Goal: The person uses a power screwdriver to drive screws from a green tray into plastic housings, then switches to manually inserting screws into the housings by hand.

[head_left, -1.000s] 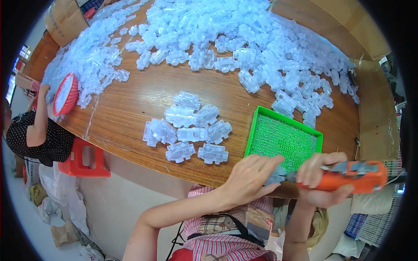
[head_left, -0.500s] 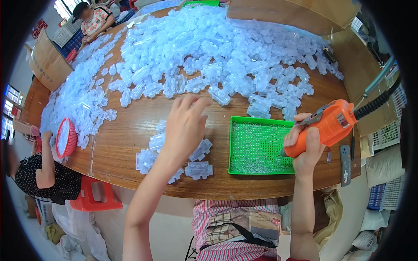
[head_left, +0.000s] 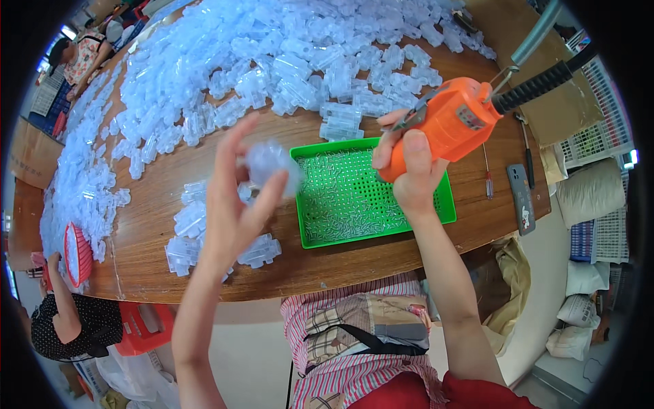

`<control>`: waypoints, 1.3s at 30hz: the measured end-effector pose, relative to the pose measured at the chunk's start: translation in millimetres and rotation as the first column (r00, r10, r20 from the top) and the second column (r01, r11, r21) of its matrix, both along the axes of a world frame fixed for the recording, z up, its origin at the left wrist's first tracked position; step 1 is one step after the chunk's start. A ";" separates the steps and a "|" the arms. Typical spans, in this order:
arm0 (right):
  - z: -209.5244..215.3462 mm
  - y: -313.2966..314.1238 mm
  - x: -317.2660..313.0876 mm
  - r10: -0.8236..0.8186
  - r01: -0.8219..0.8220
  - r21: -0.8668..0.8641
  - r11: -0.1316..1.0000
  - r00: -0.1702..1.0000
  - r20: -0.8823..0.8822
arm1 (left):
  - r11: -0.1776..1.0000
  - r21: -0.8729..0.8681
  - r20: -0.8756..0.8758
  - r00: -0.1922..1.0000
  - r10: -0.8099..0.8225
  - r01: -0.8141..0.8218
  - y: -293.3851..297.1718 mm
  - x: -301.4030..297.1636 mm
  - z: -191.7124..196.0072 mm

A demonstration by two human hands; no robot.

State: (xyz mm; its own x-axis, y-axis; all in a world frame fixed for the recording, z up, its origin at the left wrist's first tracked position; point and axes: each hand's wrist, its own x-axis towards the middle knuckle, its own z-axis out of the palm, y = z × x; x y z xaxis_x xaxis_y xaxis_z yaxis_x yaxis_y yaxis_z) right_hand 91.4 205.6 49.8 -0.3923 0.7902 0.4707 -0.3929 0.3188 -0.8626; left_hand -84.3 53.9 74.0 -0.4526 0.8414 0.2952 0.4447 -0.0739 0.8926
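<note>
My left hand [head_left: 235,198] is raised over the table, its fingers curved round a clear plastic part [head_left: 272,165] that is blurred by motion. Wrapped round an orange electric screwdriver [head_left: 446,126], my right hand [head_left: 412,167] holds it tilted above a shallow green tray [head_left: 373,235]. Many small metal screws [head_left: 347,221] lie in that tray. Below my left hand sits a small group of clear plastic parts [head_left: 191,218], partly hidden by the hand and wrist. The screwdriver's tip points down toward the tray, largely hidden behind my right hand.
A large heap of clear plastic parts [head_left: 272,58] covers the table's far side. A black coiled cable [head_left: 538,85] and a spring [head_left: 538,31] run up from the screwdriver. A phone [head_left: 521,198] lies at right. Two people sit at left, near a red basket [head_left: 80,255].
My left hand, empty before, now has a clear plastic part in its fingers. The view has shifted, so the tray and screwdriver appear farther left. My right hand keeps its hold on the screwdriver.
</note>
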 end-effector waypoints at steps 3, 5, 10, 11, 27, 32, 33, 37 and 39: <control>-2.2 -1.6 -5.4 0.014 -0.013 -0.026 1.000 0.998 0.054 | 0.972 -0.215 0.244 0.969 -0.036 0.091 -39.8 43.9 -4.1; -8.9 -1.2 -9.1 -0.024 0.024 -0.003 1.000 0.997 0.080 | 0.983 -0.161 0.048 0.996 -0.082 0.088 -44.3 70.7 -16.5; -11.5 -1.6 -9.8 0.003 -0.002 -0.023 1.000 0.997 0.073 | 0.998 -0.060 -0.314 0.948 -0.042 0.024 -35.6 96.0 -33.7; -12.2 -0.2 -10.9 -0.007 0.009 -0.020 1.000 0.998 0.060 | 0.998 -0.059 -0.446 0.895 -0.007 -0.022 -34.6 94.7 -35.2; -12.0 -4.3 -12.5 -0.052 0.052 -0.014 0.999 0.998 0.039 | 0.992 0.023 -0.243 0.963 -0.116 0.125 -34.4 89.7 -56.4; 30.8 -22.3 12.6 0.175 -0.182 -0.076 0.980 0.981 -0.087 | 0.991 0.043 -0.161 0.980 -0.119 0.128 -39.1 87.0 -57.7; 42.2 -26.6 20.0 0.282 -0.297 -0.065 0.953 0.942 -0.182 | 0.986 0.054 -0.150 0.978 -0.147 0.157 -36.7 86.5 -58.7; 59.1 -61.9 32.3 0.320 -0.326 -0.023 0.945 0.939 -0.126 | 0.982 0.000 -0.085 0.978 -0.189 0.189 -37.6 84.5 -58.4; 57.2 -67.2 40.8 0.413 -0.416 -0.012 0.909 0.906 -0.090 | 0.983 0.002 -0.085 0.979 -0.185 0.186 -36.4 84.8 -58.1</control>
